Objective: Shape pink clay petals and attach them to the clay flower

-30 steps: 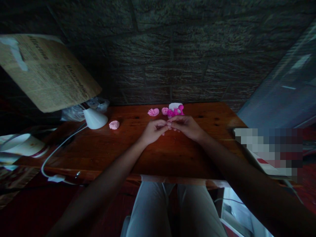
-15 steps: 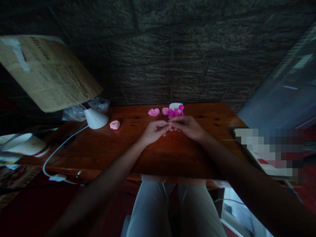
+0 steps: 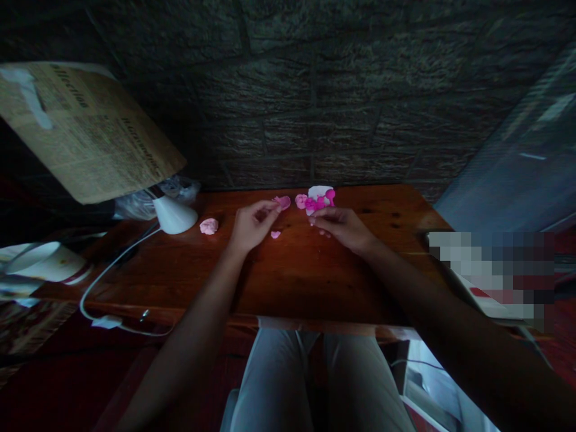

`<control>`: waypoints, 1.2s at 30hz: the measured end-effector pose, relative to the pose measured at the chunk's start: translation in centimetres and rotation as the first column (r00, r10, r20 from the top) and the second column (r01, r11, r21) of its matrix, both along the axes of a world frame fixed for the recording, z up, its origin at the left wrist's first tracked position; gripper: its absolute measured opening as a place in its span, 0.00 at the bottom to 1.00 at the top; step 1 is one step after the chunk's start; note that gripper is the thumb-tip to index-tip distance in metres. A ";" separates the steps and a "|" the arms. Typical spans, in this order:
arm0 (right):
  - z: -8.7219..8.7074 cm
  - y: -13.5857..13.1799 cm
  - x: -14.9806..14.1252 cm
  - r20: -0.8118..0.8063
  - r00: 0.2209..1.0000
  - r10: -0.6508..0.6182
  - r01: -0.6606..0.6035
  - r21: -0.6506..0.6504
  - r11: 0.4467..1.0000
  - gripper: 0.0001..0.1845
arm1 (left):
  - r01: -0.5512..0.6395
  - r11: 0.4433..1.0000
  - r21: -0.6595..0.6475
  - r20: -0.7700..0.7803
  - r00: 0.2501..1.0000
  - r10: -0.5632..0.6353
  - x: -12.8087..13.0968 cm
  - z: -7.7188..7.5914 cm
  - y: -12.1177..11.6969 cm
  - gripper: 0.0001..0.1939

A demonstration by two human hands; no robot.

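My left hand (image 3: 254,223) reaches to the fan of light pink petals (image 3: 284,202), thumb and forefinger pinched on its near edge. Just below those fingers a small pink piece (image 3: 275,234) lies on the table. My right hand (image 3: 342,227) stays in a pinch further right, its fingertips closed; whatever they hold is too small to make out. Beyond it are a round pink flower-like lump (image 3: 301,201) and several bright magenta pieces (image 3: 320,203) by a white piece (image 3: 321,191). A pale pink crumpled lump (image 3: 209,226) sits apart at the left.
A lamp with a newsprint shade (image 3: 99,135) and white base (image 3: 174,216) stands on the wooden table (image 3: 288,282) at the left, its white cable (image 3: 96,273) trailing over the front edge. A paper cup (image 3: 47,262) lies far left. A stone wall (image 3: 279,108) rises behind.
My hands were together at the middle; the left has moved away, left and forward, to the pink petals. A small pink piece now shows on the table. My right hand has barely moved.
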State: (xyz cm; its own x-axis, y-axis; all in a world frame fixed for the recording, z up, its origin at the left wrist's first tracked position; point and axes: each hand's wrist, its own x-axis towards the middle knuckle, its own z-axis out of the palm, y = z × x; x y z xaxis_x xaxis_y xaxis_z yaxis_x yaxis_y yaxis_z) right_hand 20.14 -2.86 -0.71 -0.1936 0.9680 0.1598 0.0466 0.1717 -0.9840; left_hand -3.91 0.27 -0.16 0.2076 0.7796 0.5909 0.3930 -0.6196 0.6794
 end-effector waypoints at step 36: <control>-0.3 0.0 -0.1 -0.030 0.997 0.067 -0.068 -0.042 0.997 0.18 | 0.147 0.960 -0.237 -0.164 0.968 -0.189 -1.1 -0.7 0.7 0.12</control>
